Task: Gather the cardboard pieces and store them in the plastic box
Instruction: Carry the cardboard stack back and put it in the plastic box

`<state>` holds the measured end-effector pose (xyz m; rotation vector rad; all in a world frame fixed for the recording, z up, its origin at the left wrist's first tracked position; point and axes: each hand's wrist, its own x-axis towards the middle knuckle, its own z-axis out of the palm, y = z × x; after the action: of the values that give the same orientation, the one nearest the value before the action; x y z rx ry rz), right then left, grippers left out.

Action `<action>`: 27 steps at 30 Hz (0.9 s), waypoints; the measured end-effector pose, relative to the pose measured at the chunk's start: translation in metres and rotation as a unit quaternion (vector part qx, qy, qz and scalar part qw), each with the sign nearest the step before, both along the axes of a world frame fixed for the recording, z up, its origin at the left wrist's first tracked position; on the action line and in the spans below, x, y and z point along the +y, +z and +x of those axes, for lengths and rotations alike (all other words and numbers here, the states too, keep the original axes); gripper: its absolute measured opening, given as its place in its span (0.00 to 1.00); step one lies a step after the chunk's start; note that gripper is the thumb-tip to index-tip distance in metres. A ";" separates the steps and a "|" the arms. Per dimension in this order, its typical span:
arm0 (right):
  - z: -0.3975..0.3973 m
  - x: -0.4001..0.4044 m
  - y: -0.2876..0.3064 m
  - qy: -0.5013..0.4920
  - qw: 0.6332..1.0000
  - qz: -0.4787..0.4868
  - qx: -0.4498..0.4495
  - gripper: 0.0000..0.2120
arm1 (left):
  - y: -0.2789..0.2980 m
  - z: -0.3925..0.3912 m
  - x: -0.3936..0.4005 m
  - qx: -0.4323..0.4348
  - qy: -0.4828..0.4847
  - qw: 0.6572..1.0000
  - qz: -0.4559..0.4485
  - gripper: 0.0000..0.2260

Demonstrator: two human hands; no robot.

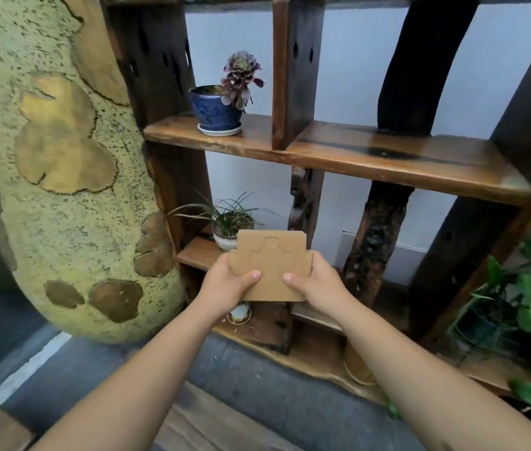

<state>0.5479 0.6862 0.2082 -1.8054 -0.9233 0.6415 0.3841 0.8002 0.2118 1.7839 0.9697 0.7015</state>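
I hold a stack of cardboard pieces (pixel 270 266) in front of a dark wooden shelf unit (pixel 339 151), my left hand (pixel 225 283) clamped on the stack's lower left corner and my right hand (pixel 318 284) on its lower right corner, each thumb pressed flat on the front face and the fingers wrapped behind, out of sight; the two-sided grip seems meant to keep the loose sheets squared against one another, since a staggered top edge shows more than one piece; the stack hangs in the air, tilted back a little, resting on no shelf, just before the small white pot of grassy plant (pixel 228 229) at the left end of the middle shelf; a succulent in a blue pot (pixel 217 109) stands at the left end of the upper shelf, well apart; a leafy green plant (pixel 524 288) fills the lower right; a mottled green column (pixel 46 157) rises at left; the plastic box is nowhere in view, so by my reckoning the gathering is in hand and the storing is not yet done.
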 end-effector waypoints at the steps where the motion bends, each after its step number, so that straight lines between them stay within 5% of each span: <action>1: -0.008 0.003 -0.002 0.002 1.000 -0.001 0.005 0.20 | -0.002 -0.010 0.001 -0.001 0.007 1.000 -0.009 0.20; 27: -0.301 0.128 -0.016 0.185 0.981 -0.042 -0.034 0.19 | -0.017 -0.329 0.049 -0.017 0.198 0.978 -0.065 0.22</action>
<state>0.2466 0.8141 0.1924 -1.7523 -1.3125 0.8650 0.0550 0.8494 0.1949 1.4737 1.3343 0.8899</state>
